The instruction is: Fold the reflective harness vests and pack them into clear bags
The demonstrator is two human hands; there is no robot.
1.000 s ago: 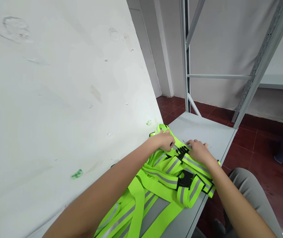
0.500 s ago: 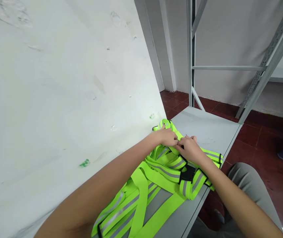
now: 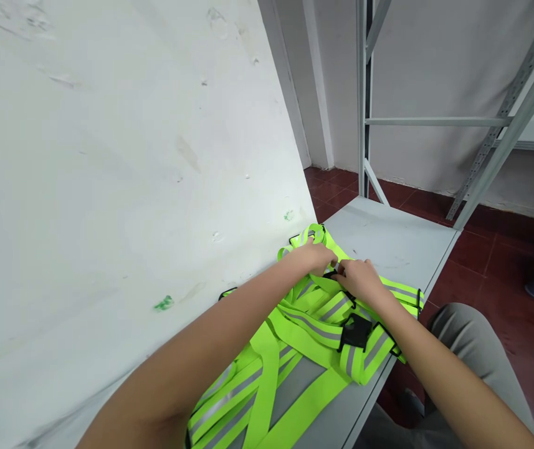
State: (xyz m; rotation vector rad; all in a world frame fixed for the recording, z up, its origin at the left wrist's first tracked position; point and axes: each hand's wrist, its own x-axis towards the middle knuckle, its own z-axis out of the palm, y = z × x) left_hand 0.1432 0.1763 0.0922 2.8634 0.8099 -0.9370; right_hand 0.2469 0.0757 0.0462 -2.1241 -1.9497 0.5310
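A heap of neon-yellow reflective straps (image 3: pixel 301 337) with grey stripes lies on a grey shelf. My left hand (image 3: pixel 317 257) is at the far end of the heap, fingers curled down and closed on a strap. Close beside it, my right hand (image 3: pixel 360 279) pinches the strap by a small black fitting (image 3: pixel 330 273). The fingertips of both hands are partly hidden. A larger black buckle (image 3: pixel 356 330) sits on the straps nearer me, below my right hand. Black slider loops show along the heap's edges.
A large scuffed white panel (image 3: pixel 131 156) rises along the left of the shelf board (image 3: pixel 383 234). Metal rack posts (image 3: pixel 364 100) and a crossbar stand at the far end. My knee (image 3: pixel 467 349) is right of the shelf edge, above the red tiled floor (image 3: pixel 476 252).
My hands have moved slightly apart, and the black fitting between them now shows more. The view has shifted a little; the heap lies nearly as before.
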